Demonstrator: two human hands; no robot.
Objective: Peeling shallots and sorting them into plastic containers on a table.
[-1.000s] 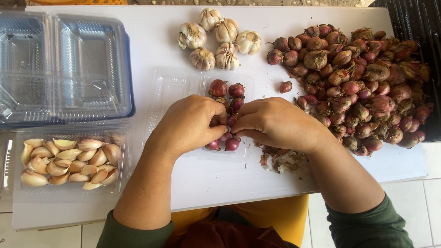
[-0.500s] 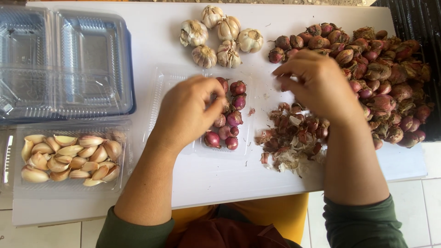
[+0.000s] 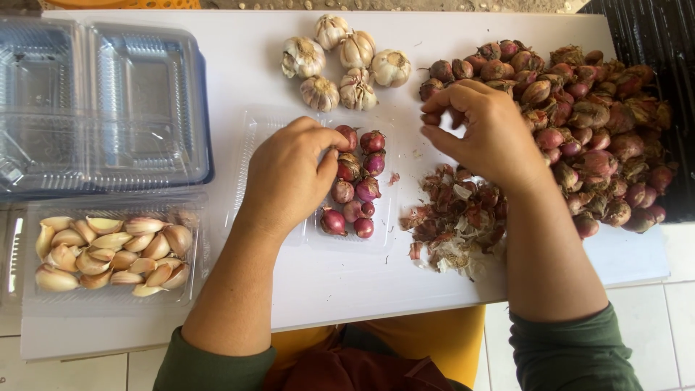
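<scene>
Shallots: left hand (image 3: 289, 177) rests curled over the clear tray (image 3: 250, 141) of peeled shallots (image 3: 355, 192), fingers bent, grip not discernible. Right hand (image 3: 485, 130) at the unpeeled shallot pile (image 3: 586, 130), fingers half-closed around one bulb. Advisable: pinch a single bulb, drop skins onto the peel heap (image 3: 456, 221).

Peeled purple shallots (image 3: 356, 190) in clear tray (image 3: 250, 137)
</scene>
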